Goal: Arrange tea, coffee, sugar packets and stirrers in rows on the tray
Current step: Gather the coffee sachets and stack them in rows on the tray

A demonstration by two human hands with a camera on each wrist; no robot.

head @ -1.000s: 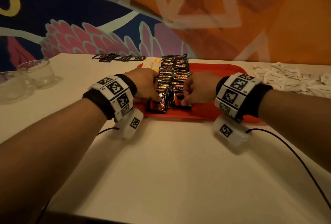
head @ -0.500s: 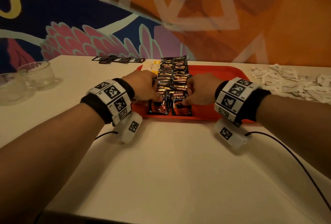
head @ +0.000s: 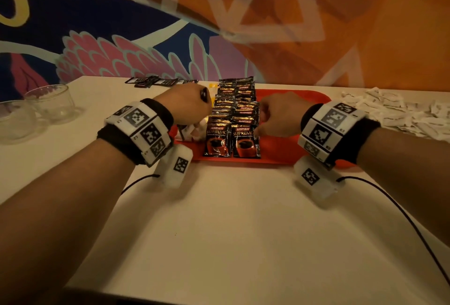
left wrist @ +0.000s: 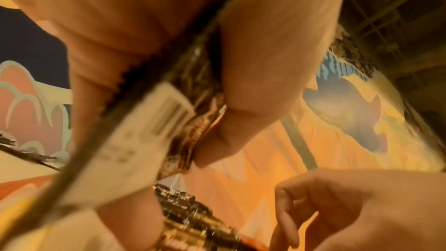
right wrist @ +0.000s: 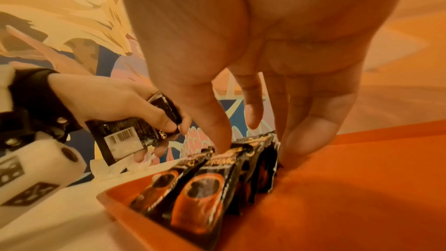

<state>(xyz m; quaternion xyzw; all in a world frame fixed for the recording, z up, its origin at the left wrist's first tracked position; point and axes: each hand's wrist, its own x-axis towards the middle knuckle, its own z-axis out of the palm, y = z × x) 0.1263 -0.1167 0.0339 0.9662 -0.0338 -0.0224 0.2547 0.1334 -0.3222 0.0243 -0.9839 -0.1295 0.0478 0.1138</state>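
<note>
- Two clear glass bowls [head: 46, 102] at 9 o'clock on the white table [head: 219, 219], well apart from the tray.
- Dark flat sachets [head: 151, 81] loose on the table at about 11 o'clock, beyond the left hand.
- Left hand [head: 187, 104] raised over the tray's left edge, fingers curled and pinched on a single black coffee sachet [right wrist: 130, 135]; barcode side faces the right wrist camera. The sachet is off the tray, in the air.
- Small white packets [head: 192, 131] on the tray just under the left hand; too blurred to tell the type.
- Something yellow [head: 213, 86] at the tray's far left, mostly hidden.
- Red tray [head: 280, 153] at 12 o'clock, with two rows of Kopiko Supremo coffee sachets [head: 231, 119] side by side, overlapping, running from near edge to far edge. Nearest pair touch each other, lying flat at the near rim.
- Right hand [head: 277, 114] to the right of the rows, fingers loosely bent and spread, fingertips [right wrist: 220, 140] pressing down on top of the right-hand row; it grips nothing.
- Bare tray floor at 3 o'clock of the rows.
- Pile of white sugar packets [head: 389, 109] loose on the table at 2 o'clock, off the tray.
- Black cables [head: 401, 217] trail from both wrist units across the table.
</note>
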